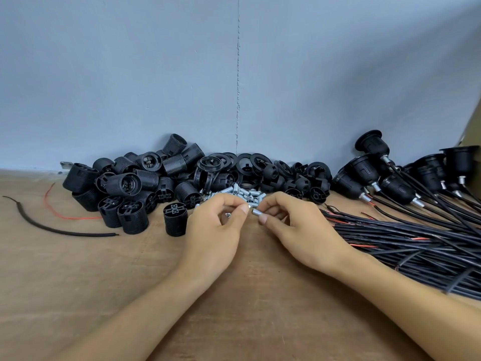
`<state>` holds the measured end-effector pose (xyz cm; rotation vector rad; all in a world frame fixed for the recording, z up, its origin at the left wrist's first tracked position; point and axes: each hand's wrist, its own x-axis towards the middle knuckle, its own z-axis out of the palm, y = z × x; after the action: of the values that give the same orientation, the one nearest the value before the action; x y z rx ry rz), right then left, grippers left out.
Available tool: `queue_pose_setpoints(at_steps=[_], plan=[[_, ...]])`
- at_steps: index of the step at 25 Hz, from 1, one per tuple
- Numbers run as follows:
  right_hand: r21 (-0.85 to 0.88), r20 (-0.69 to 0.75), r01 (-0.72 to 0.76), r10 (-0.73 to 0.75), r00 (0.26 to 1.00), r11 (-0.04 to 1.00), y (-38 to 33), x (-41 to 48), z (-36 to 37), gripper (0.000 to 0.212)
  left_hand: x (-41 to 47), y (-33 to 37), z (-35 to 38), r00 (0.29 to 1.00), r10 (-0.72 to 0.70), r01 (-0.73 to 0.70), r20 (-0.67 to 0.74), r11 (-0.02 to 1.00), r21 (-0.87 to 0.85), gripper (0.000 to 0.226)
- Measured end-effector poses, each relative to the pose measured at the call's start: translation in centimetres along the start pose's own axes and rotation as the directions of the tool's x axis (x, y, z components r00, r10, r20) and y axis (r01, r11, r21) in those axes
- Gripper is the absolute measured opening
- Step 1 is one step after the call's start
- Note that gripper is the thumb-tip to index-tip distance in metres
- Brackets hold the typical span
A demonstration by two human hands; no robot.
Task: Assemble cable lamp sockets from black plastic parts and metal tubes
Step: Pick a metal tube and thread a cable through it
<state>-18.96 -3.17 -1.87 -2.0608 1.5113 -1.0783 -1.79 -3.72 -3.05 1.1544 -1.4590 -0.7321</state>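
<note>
My right hand (294,230) pinches a short metal tube (256,212) between thumb and forefinger. Just left of it, my left hand (216,230) has its fingers curled, with small metal pieces (227,215) showing inside the palm and at the fingertips. Both hands hover close together over the wooden table (78,269), just in front of a pile of loose metal tubes (239,192). Black threaded socket bodies (130,188) are heaped at the left, and black rings and caps (260,168) lie behind the tubes.
Finished sockets on black cables (390,178) lie at the right, their cables (416,243) fanning across the table toward my right forearm. A loose black wire (52,229) and a red wire (65,216) lie at the left. A grey wall (156,74) stands behind.
</note>
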Motion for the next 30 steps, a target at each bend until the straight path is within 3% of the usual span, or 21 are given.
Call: queue_pose_setpoints(at_steps=[4, 13, 20, 25, 30], plan=[[0.068, -0.053, 0.066, -0.062, 0.997, 0.996, -0.6, -0.4, 0.4, 0.009, -0.1, 0.0, -0.1, 0.977, -0.208, 0.211, 0.037, 0.948, -0.238, 0.006], [0.036, -0.126, 0.152, -0.146, 0.981, 0.988, -1.0, -0.6, -0.1, 0.010, 0.0, -0.1, -0.7, 0.964, -0.225, 0.259, 0.139, 0.911, -0.322, 0.012], [-0.053, -0.180, 0.291, -0.296, 0.938, 0.955, -1.3, -0.7, -0.2, 0.012, 0.5, -0.1, -1.1, 0.940, -0.247, 0.324, 0.236, 0.863, -0.387, 0.012], [-0.040, -0.199, 0.304, -0.305, 0.931, 0.952, -1.1, -0.7, -0.1, 0.013, 0.9, -0.3, -1.5, 0.914, -0.259, 0.380, 0.313, 0.817, -0.434, 0.026], [-0.062, -0.196, 0.321, -0.327, 0.925, 0.945, -1.1, -0.7, -0.1, 0.011, 0.8, -0.4, -1.5, 0.924, -0.227, 0.349, 0.308, 0.829, -0.436, 0.033]])
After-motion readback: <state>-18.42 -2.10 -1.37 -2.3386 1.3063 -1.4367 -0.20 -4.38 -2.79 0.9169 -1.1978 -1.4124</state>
